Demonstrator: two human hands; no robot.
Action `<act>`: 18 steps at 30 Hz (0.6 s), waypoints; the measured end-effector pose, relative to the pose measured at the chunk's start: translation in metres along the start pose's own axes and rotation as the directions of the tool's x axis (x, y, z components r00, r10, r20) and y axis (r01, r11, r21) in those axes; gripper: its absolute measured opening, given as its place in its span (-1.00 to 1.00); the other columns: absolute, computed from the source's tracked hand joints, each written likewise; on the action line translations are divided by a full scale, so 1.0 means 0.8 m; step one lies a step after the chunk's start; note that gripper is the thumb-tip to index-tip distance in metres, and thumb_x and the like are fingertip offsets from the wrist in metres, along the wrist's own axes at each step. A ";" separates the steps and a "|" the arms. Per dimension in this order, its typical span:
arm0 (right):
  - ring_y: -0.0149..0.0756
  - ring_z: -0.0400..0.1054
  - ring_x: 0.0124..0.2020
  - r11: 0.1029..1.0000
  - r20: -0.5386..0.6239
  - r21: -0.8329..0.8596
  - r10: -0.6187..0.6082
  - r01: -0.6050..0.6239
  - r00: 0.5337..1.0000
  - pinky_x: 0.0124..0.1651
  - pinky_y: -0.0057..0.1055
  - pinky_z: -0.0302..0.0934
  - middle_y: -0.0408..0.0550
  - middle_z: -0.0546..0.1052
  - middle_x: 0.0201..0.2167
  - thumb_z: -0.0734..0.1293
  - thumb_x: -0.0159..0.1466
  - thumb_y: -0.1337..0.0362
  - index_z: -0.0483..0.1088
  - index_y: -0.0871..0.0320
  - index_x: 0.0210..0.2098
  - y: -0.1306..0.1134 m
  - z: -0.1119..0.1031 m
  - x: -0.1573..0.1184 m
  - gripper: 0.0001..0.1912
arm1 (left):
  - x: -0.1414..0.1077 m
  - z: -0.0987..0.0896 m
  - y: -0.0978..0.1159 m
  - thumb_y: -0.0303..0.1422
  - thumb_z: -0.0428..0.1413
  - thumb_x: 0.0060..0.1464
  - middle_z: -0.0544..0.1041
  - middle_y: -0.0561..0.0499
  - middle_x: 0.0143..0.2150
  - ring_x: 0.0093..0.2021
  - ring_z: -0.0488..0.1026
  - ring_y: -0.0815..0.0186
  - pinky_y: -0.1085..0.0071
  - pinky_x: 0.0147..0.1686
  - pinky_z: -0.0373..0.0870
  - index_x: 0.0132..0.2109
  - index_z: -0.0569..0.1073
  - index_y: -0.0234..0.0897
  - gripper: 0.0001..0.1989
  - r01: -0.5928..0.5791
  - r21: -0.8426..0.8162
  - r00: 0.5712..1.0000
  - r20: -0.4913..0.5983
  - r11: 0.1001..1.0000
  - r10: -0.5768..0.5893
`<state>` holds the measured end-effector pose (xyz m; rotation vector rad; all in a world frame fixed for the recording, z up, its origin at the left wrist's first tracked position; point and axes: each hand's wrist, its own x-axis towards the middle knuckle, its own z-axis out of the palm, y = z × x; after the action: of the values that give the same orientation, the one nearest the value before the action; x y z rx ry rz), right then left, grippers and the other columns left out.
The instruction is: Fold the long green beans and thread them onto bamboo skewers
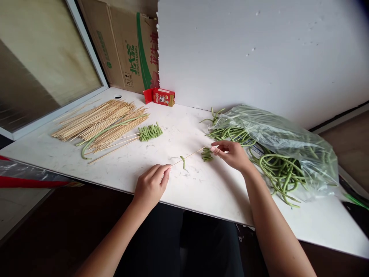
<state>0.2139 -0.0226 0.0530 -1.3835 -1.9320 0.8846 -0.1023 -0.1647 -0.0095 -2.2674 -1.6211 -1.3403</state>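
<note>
My left hand (152,184) pinches one end of a thin wooden skewer (191,154), which slants up to the right above the white table. One short piece of green bean (183,162) is threaded on it. At the skewer's far tip, my right hand (227,153) has thumb and forefinger close together; whether something small is between them cannot be made out. Just left of those fingertips lies a small row of cut bean pieces (206,154). Farther left, skewers filled with bean pieces (150,132) rest beside a large pile of bare skewers (106,123).
A clear plastic bag (276,130) of long green beans (284,173) spreads over the right side. A small red box (163,97) stands at the back, before a cardboard carton (123,50). One long bean (100,132) lies across the skewer pile. The table's front edge is near my lap.
</note>
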 end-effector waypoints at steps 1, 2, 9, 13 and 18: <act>-0.28 0.32 -0.46 0.996 -0.047 -0.093 -0.020 0.016 0.999 -0.39 -0.34 0.13 0.00 0.58 -0.45 0.52 0.22 -0.20 0.64 0.20 -0.14 0.007 -0.005 0.002 -0.43 | 0.000 0.000 0.000 -0.44 0.09 0.42 0.66 -0.03 -0.22 -0.29 0.59 0.30 0.38 -0.25 0.52 0.05 0.54 -0.25 -0.83 0.008 0.008 1.000 -0.003 1.000 -0.008; -0.26 0.34 -0.43 0.990 -0.023 -0.135 -0.045 0.041 0.999 -0.35 -0.32 0.17 0.03 0.61 -0.40 0.50 0.25 -0.18 0.65 0.19 -0.17 0.012 -0.008 0.003 -0.48 | -0.001 0.001 -0.001 -0.44 0.09 0.42 0.66 -0.03 -0.23 -0.29 0.59 0.31 0.38 -0.25 0.50 0.05 0.54 -0.25 -0.84 0.018 0.016 1.000 -0.006 1.000 -0.018; -0.21 0.38 -0.28 0.979 0.263 -0.178 -0.050 0.100 0.963 -0.21 -0.29 0.27 -0.04 0.62 -0.26 0.54 0.21 0.11 0.66 0.06 -0.25 0.014 -0.002 0.000 -0.81 | -0.003 0.003 0.000 -0.41 0.09 0.43 0.67 0.00 -0.22 -0.32 0.59 0.32 0.39 -0.27 0.45 0.02 0.55 -0.24 -0.86 0.072 0.046 0.997 -0.002 0.996 -0.072; -0.15 0.40 -0.22 0.954 0.255 -0.243 -0.109 0.173 0.961 -0.13 -0.25 0.29 -0.02 0.61 -0.27 0.49 0.25 0.25 0.66 0.05 -0.28 0.004 0.003 -0.001 -0.94 | -0.004 0.004 -0.001 -0.41 0.10 0.42 0.66 0.01 -0.22 -0.30 0.60 0.31 0.38 -0.26 0.45 0.02 0.55 -0.24 -0.86 0.075 0.049 0.997 0.003 0.996 -0.075; -0.10 0.41 -0.19 0.911 0.267 -0.326 -0.169 0.254 0.949 -0.09 -0.24 0.28 -0.01 0.62 -0.31 0.46 0.29 0.35 0.65 0.06 -0.31 0.000 0.003 -0.005 -0.91 | -0.004 0.005 -0.003 -0.41 0.11 0.41 0.66 0.00 -0.22 -0.28 0.60 0.30 0.39 -0.27 0.45 0.03 0.55 -0.23 -0.86 0.082 0.042 0.997 0.004 0.996 -0.082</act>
<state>0.2131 -0.0265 0.0515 -1.2699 -2.4696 0.6340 -0.1018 -0.1645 -0.0150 -2.2066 -1.7453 -1.3045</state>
